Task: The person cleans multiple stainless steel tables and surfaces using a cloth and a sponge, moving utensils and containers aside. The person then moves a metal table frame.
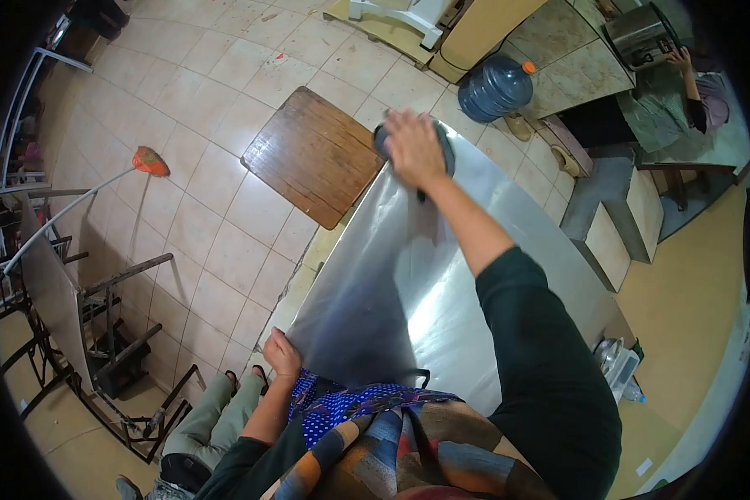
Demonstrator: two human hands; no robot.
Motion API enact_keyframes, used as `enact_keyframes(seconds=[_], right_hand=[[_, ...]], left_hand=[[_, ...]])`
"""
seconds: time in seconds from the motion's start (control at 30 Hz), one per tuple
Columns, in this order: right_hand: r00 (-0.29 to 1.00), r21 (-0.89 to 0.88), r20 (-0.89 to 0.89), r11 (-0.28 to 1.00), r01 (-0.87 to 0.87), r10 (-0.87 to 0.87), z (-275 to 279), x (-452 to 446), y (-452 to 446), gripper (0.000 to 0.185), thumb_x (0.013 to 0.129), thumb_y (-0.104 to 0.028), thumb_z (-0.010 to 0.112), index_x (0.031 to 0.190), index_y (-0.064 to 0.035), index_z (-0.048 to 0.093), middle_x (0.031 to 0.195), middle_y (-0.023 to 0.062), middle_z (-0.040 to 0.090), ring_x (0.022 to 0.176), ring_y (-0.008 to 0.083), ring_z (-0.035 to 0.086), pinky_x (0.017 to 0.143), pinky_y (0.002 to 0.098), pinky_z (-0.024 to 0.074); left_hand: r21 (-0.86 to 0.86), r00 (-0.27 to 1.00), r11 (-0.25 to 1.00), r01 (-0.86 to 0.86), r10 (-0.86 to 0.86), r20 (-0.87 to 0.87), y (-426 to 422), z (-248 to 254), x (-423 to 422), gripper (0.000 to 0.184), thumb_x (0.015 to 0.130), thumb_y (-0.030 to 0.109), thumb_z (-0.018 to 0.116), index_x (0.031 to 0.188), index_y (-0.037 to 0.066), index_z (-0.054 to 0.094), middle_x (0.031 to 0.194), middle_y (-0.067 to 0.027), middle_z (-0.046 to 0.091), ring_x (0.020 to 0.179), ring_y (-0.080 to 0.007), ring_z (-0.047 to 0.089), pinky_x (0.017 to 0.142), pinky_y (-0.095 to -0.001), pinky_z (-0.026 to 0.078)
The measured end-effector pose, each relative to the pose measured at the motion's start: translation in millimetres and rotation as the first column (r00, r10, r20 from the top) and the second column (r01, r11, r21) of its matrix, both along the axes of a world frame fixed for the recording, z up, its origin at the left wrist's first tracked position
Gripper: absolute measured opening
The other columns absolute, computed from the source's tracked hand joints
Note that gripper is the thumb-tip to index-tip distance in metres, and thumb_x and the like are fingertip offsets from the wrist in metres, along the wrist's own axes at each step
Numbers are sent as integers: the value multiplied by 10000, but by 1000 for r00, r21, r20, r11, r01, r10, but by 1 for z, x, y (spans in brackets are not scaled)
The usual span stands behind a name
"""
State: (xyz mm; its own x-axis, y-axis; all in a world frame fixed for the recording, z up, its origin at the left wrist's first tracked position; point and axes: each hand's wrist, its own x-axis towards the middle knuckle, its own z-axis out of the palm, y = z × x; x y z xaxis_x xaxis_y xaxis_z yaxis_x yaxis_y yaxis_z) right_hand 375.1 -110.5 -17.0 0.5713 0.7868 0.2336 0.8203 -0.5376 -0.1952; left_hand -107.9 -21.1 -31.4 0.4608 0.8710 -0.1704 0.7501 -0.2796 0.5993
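My right hand (pixel 413 148) presses a dark cloth (pixel 450 155) against the far corner of a shiny metal tabletop (pixel 508 217). Its fingers are blurred, and the cloth shows on both sides of the hand. Closer to my body, my left hand (pixel 283 357) is closed around the left edge of the same tabletop. A blue apron with white dots (pixel 329 417) touches the near edge. Just past the far corner is a brown wooden stool top (pixel 308 154).
A large blue water bottle (pixel 492 87) stands behind the table, near grey steps (pixel 600 208). An orange-headed broom (pixel 150 162) and an overturned table (pixel 54 283) are left. Another person's legs (pixel 204 421) are at lower left; a person's hand (pixel 680 58) touches a metal pot (pixel 637 37).
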Motion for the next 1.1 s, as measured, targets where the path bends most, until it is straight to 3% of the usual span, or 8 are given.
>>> enact_keyframes(seconds=[0.17, 0.23, 0.43, 0.53, 0.6, 0.63, 0.77, 1.1], right_hand=[[977, -222, 130, 955, 198, -172, 12, -13, 29, 358, 925, -270, 438, 1126, -74, 660, 1357, 95, 524, 1340, 286, 378, 1146, 487, 207], [977, -435, 185, 900, -20, 111, 20, -90, 44, 365, 877, -263, 467, 1100, -58, 672, 1195, 143, 630, 1206, 334, 522, 1069, 541, 312], [731, 434, -219, 736, -520, 646, 7, -309, 44, 377, 883, -303, 525, 1121, -32, 637, 1269, 166, 566, 1221, 352, 485, 1079, 536, 309], [759, 213, -281, 809, -548, 588, 11, -256, 25, 436, 898, -324, 522, 1221, -37, 585, 1339, 148, 530, 1306, 318, 425, 1111, 523, 260], [910, -196, -320, 921, -336, 264, 44, -187, 7, 442, 910, -323, 511, 1271, -71, 553, 1389, 123, 490, 1322, 312, 407, 1110, 515, 248], [940, 56, -240, 970, -235, 242, 30, -151, -15, 446, 921, -327, 505, 1302, -97, 533, 1418, 120, 460, 1330, 323, 396, 1102, 530, 243], [939, -114, -48, 936, 333, -340, 43, -39, -111, 463, 931, -316, 508, 1339, -98, 491, 1430, 113, 442, 1340, 335, 367, 1064, 573, 295], [-69, -19, 263, -77, 997, -962, -16, -114, -513, 501, 982, -361, 434, 1415, -111, 407, 1490, 186, 357, 1396, 394, 267, 1099, 584, 214]], left_hand=[[11, 1000, 1000, 1, -1, -13, 1, -5, -3, 487, 1003, 235, 379, 619, -24, 526, 575, -217, 523, 543, -396, 507, 550, -484, 369], [11, 1000, 1000, 19, -19, -6, 0, -3, -2, 487, 1002, 236, 383, 617, -24, 526, 576, -220, 523, 542, -398, 509, 549, -483, 371], [25, 999, 999, 39, -39, -35, 3, -3, -3, 495, 1001, 254, 382, 626, -27, 541, 583, -229, 530, 531, -412, 499, 544, -491, 368], [29, 997, 999, 42, -40, -69, 2, -6, -6, 513, 1006, 275, 370, 639, -34, 554, 596, -245, 543, 544, -433, 506, 540, -514, 351], [26, 996, 998, 51, -49, -81, 2, -9, -8, 518, 1008, 279, 368, 641, -35, 556, 595, -247, 541, 544, -433, 507, 537, -513, 349], [30, 995, 999, 46, -43, -93, 3, -10, -9, 523, 1009, 284, 365, 643, -36, 557, 594, -248, 539, 544, -434, 508, 533, -512, 347], [-3, 997, 999, 38, -38, -71, 2, -10, -8, 542, 1015, 304, 353, 635, -37, 535, 567, -233, 513, 511, -399, 474, 523, -490, 334], [-115, 999, 993, 18, -12, 47, 1, -16, -10, 576, 1039, 327, 348, 781, -127, 590, 649, -191, 594, 599, -214, 504, 599, -387, 432]])
